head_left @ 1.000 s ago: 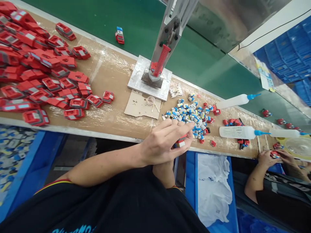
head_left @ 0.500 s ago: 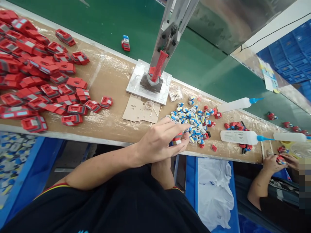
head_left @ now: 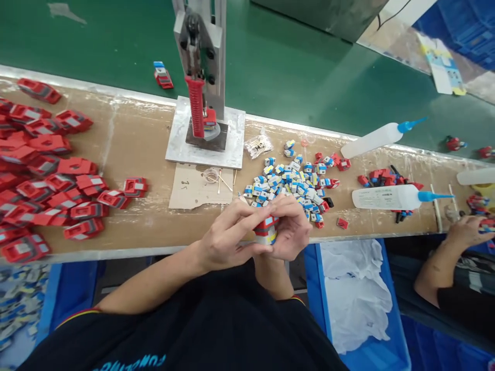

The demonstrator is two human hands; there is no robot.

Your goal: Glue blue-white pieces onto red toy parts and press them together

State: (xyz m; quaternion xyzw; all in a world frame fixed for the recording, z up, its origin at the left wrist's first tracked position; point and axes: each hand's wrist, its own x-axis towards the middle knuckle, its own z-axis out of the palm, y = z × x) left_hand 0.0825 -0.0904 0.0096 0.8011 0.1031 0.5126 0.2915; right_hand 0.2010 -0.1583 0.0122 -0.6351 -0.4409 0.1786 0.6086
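Note:
Both my hands meet at the table's front edge around a toy vehicle (head_left: pixel 266 230), red on top with a white, blue and yellow part facing me. My left hand (head_left: pixel 230 232) grips it from the left with thumb and fingers. From the other side my right hand (head_left: pixel 293 228) closes on it, fingertips touching the left ones. Just beyond lies a pile of small white, blue and yellow toy parts (head_left: pixel 292 180). A hand press with a red handle (head_left: pixel 196 107) stands on a metal plate (head_left: pixel 235 136), with a red toy piece (head_left: pixel 210 118) under it.
Red toy car bodies (head_left: pixel 50 165) are heaped at left. Cotton swabs lie on a cardboard scrap (head_left: pixel 185 188). Glue bottles (head_left: pixel 381 197) with blue tips lie at right, near a co-worker's hand (head_left: pixel 466 232). Blue bins (head_left: pixel 323 293) stand below the table edge; a green surface (head_left: pixel 294 77) runs behind.
My view has shifted to the right. My hands have drawn back from the pile's edge, and the toy vehicle, mostly covered by my left hand before, now shows between both hands.

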